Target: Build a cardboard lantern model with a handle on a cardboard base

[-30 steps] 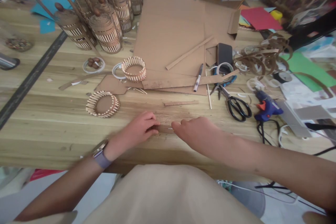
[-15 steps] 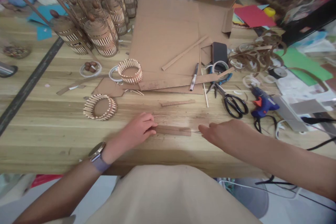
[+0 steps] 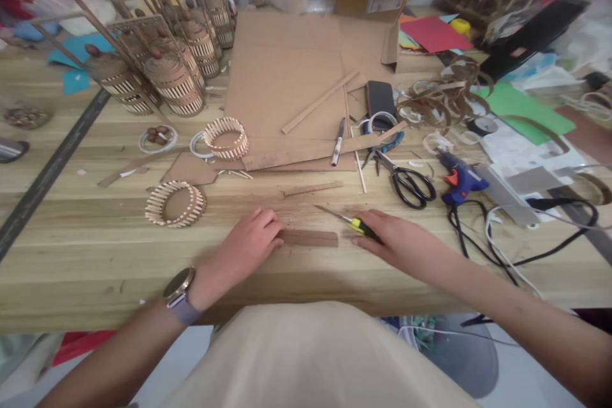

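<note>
Close to the table's front edge lies a brown cardboard strip (image 3: 310, 238) with a line along its length. My left hand (image 3: 255, 236) has its fingers closed on the strip's left end, holding it against the wood. A utility knife (image 3: 356, 224) with a yellow and black handle is gripped in my right hand (image 3: 389, 236). Its bare blade points left, just above and beyond the strip's right end, apart from it. Beyond both hands rests a thin cardboard scrap (image 3: 313, 189). A ring of short sticks on a cardboard base (image 3: 175, 204) sits left of my left hand.
Black-handled scissors (image 3: 414, 186) and a blue glue gun (image 3: 461, 178) with its cord lie right of my right hand. Behind are a marker (image 3: 338, 142), a large cardboard sheet (image 3: 287, 51) and another stick ring (image 3: 225, 138). Several stick lanterns (image 3: 174, 86) stand at back left.
My right hand has turned, and the utility knife now shows with its blade raised away from the strip. My left hand stays on the strip's left end. The whole view has shifted slightly.
</note>
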Motion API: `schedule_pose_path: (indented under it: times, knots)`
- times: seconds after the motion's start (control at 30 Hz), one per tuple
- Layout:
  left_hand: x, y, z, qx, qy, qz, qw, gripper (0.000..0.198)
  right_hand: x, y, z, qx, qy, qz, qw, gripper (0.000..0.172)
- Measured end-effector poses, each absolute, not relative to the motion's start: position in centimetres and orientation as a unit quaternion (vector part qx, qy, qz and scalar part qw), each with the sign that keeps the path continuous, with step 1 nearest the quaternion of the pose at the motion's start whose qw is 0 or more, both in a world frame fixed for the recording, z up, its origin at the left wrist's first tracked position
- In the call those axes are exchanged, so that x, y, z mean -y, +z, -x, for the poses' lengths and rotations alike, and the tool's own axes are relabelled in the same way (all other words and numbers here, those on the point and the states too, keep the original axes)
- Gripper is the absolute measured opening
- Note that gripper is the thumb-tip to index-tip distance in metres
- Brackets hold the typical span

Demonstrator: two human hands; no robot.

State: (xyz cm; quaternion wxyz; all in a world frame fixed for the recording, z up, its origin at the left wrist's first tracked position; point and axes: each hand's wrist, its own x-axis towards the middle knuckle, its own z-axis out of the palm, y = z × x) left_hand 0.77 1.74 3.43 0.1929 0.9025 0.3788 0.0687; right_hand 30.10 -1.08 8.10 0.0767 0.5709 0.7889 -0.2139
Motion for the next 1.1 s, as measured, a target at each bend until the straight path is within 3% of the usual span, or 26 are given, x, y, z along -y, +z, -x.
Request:
schedule_pose_path:
  times: [0.2, 0.37, 0.87, 1.1]
  knots:
    - [-0.3, 3.5, -1.2, -0.391, 0.106, -0.905, 0.132, 0.013, 1.0, 6.2, -27.4, -0.778, -0.284, -0.561, -0.019, 0.004]
    - [1.1, 2.2, -0.8, -0.354, 0.146, -0.918, 0.097, 0.021, 1.2, 5.3, -27.4, -0.771, -0.317, -0.551, -0.034, 0.006]
    - [1.7, 0.7, -0.1, -0.337, 0.187, -0.918, 0.096, 0.024, 2.0, 5.2, -27.0, -0.753, -0.301, -0.585, -0.001, 0.007]
    - [0.0, 1.4, 0.1, -0.389, 0.222, -0.874, 0.190, 0.021, -0.4, 6.8, -27.4, -0.752, -0.318, -0.576, 0.043, 0.011]
